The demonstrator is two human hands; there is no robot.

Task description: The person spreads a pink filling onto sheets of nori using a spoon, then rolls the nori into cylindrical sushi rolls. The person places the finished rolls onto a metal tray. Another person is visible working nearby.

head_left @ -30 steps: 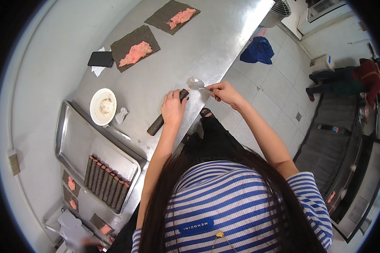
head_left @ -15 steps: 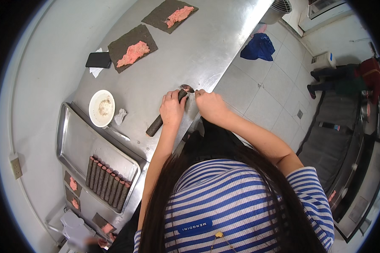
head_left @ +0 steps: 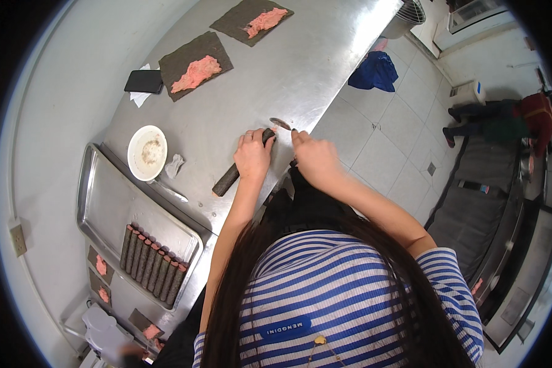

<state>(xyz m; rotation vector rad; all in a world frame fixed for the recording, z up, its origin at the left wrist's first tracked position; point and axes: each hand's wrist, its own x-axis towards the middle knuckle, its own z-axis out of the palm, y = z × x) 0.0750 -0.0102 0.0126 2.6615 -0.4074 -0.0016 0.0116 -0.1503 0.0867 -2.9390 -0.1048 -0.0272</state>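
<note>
The left hand (head_left: pixel 252 156) lies curled over the upper end of a dark seaweed roll (head_left: pixel 234 174) on the steel table (head_left: pixel 300 67), fingers wrapped on it and pressing it down. The right hand (head_left: pixel 313 157) sits just beside, to the right of the roll's upper tip, fingers bent toward that tip; whether it pinches anything I cannot tell, since its own back hides the fingertips. The roll's long axis runs on a slant, from the lower left near the table's front edge up to the right, where it ends between the two hands. So the free length of the roll reaches away down and left from the left hand, which is the nearer one and the only one clearly on it. Just past the upper tip a spoon (head_left: pixel 280 123) with a pink dab lies on the table, near the right hand's fingers. Farther left stand a white bowl (head_left: pixel 146 152) and a crumpled wipe (head_left: pixel 174 165), and below them a metal tray (head_left: pixel 104 202) holding a row of finished rolls (head_left: pixel 152 265). Up the table, well apart, lie two flat seaweed sheets (head_left: pixel 195 58) spread with pink paste, and a dark phone (head_left: pixel 143 80).
</note>
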